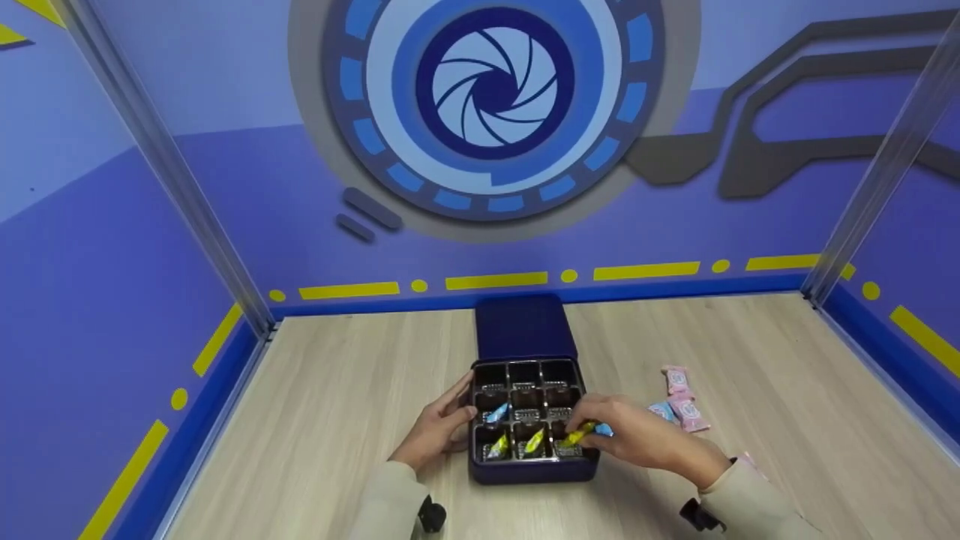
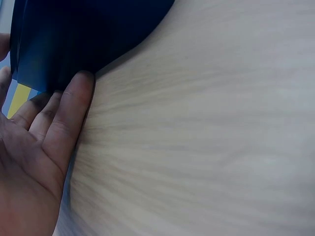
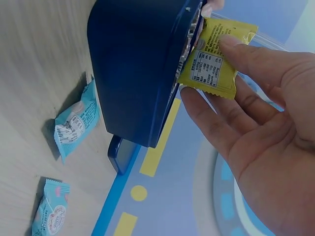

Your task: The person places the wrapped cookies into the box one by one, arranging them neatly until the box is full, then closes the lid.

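Note:
A dark blue box (image 1: pixel 534 471) holds a clear tray with several compartments. In the head view, yellow-wrapped candies lie in the front-left (image 1: pixel 498 448) and front-middle compartments, and a blue-wrapped candy (image 1: pixel 496 413) in the middle-left one. My right hand (image 1: pixel 634 433) pinches a yellow candy (image 3: pixel 211 59) between thumb and fingers at the front-right compartment; the right wrist view shows its printed back. My left hand (image 1: pixel 439 426) rests against the box's left side, thumb by the rim. In the left wrist view its fingers (image 2: pixel 69 105) lie nearly straight along the wall.
The box's dark blue lid (image 1: pixel 523 326) stands behind it, near the back wall. A blue candy (image 3: pixel 78 120) lies beside the box's right side. Farther right are another blue candy (image 1: pixel 662 410) and pink candies (image 1: pixel 688 412). Printed panels (image 1: pixel 225 225) enclose the wooden table (image 1: pixel 337 375).

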Available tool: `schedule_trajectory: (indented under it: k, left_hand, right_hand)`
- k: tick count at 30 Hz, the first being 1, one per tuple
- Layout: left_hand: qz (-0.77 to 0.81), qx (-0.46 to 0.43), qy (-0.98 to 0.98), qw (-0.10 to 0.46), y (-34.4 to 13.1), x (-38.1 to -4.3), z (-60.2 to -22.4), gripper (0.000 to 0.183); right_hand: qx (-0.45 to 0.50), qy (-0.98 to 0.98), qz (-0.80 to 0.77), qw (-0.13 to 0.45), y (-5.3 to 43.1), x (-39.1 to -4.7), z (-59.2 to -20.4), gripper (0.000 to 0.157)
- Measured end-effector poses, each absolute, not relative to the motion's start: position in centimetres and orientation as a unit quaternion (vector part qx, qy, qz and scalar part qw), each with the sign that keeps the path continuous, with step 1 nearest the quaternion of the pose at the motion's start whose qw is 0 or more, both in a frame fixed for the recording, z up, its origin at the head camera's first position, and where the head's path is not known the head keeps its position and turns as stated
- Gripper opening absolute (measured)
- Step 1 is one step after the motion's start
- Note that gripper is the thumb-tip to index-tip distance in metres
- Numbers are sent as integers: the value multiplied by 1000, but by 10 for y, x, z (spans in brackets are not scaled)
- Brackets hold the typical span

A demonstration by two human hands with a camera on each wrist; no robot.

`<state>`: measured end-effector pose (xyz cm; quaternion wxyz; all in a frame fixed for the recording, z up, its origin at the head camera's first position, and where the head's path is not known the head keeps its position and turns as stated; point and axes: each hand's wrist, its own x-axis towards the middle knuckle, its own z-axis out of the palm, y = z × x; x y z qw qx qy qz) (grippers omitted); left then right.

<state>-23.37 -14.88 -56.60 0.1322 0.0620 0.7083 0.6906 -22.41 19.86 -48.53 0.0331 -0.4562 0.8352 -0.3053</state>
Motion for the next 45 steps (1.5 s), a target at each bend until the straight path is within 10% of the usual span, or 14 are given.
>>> schedule_trajectory:
  k: [45]
  left_hand:
    - [694, 66, 705, 134, -148, -235, -567, 68]
  right_hand:
    - [-487, 824, -283, 59, 191, -232, -493, 18]
